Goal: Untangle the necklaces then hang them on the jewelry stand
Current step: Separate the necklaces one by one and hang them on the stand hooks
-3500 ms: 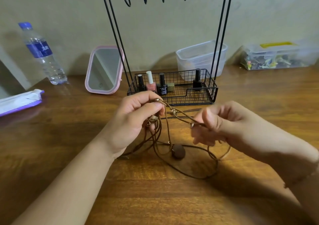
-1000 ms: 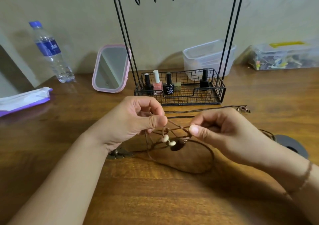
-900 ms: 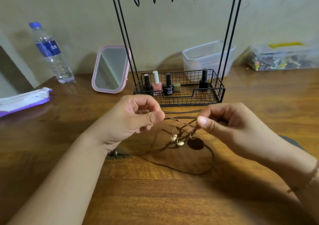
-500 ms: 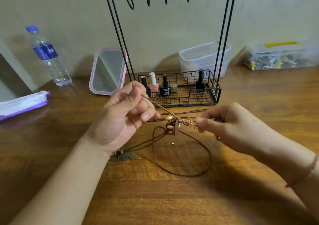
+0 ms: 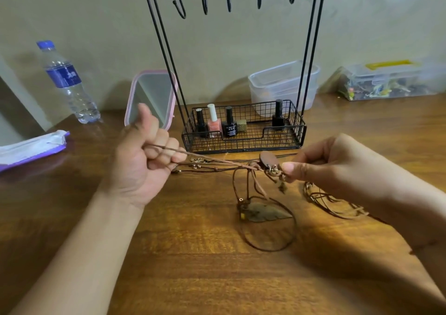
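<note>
Dim, warm indoor light with soft shadows and wide-angle bending.

Light falls from above and slightly in front, throwing blurred shadows behind the water bottle (image 5: 68, 82) at upper left and under the forearms at lower right. A glossy sheen streaks the wooden table (image 5: 205, 266) at lower centre. The jewelry stand (image 5: 241, 73) uprights lean from lens distortion. Fine detail is smeared throughout, worst toward the edges.

jewelry stand (image 5: 231, 56): top bar cut by the upper edge.
necklaces (image 5: 255, 177): knot too tangled to separate (cords partly under the right hand (image 5: 333, 167)).
wipes pack (image 5: 31, 149): cropped at the table's left edge.
</note>
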{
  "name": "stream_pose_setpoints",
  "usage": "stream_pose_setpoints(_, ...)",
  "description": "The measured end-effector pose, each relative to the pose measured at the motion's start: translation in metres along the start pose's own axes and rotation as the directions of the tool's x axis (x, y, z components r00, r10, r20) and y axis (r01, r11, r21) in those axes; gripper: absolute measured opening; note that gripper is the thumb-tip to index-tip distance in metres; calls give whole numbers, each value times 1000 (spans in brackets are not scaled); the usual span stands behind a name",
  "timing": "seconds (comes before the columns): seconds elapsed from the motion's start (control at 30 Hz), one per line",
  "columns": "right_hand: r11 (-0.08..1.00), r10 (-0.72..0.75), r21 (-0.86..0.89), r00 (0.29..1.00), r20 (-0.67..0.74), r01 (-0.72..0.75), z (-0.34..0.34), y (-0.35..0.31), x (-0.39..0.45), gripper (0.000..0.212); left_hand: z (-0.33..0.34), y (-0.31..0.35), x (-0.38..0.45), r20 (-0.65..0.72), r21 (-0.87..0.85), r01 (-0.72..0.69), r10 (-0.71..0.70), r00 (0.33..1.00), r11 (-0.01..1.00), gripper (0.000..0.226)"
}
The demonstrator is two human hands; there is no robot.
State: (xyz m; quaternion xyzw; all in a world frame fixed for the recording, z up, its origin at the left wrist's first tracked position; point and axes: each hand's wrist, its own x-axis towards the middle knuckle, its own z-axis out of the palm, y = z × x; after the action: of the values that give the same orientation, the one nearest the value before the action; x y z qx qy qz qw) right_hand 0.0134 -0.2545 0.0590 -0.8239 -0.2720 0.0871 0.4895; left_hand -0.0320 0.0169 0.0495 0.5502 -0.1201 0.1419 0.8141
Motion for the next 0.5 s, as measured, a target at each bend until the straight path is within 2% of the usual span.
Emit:
stream_pose_setpoints(0.07, 1000, -23, 17, 1000, 12, 23, 1, 1, -1, 27, -3, 1, -1, 24, -22, 6, -5, 1000, 1000, 56)
stream_pose_setpoints(0.1, 998, -43, 45, 999, 10, 43, 1, 2, -1, 28, -4, 1, -2, 61, 43, 18, -20, 998, 999, 54)
stream_pose_setpoints(0.17, 981, -63, 186, 998, 13, 59, 4, 6, -1, 28, -6, -2, -2, 167, 307, 18, -73, 983, 952, 51)
stream_pose_setpoints(0.23, 958, -114, 268, 993, 35, 100, 8, 8, 0, 27, 0, -8, -3, 218, 576, -29, -120, 968, 817, 47)
stream_pose_setpoints(0.3, 955, -176, 252, 982, 66, 154, 11, 8, 1, 27, 14, -15, -8, 235, 723, -112, -91, 968, 681, 40)
stream_pose_setpoints(0.37, 951, -205, 254, 974, 93, 176, 12, 8, 0, 24, 29, -22, -13, 251, 721, -119, -97, 963, 682, 34)
stream_pose_setpoints(0.43, 940, -216, 291, 970, 110, 176, 11, 8, 0, 22, 39, -28, -16, 279, 710, -87, -166, 946, 699, 35)
stream_pose_setpoints(0.5, 923, -215, 351, 969, 119, 161, 12, 7, 0, 21, 45, -33, -19, 311, 749, -97, -219, 925, 656, 32)
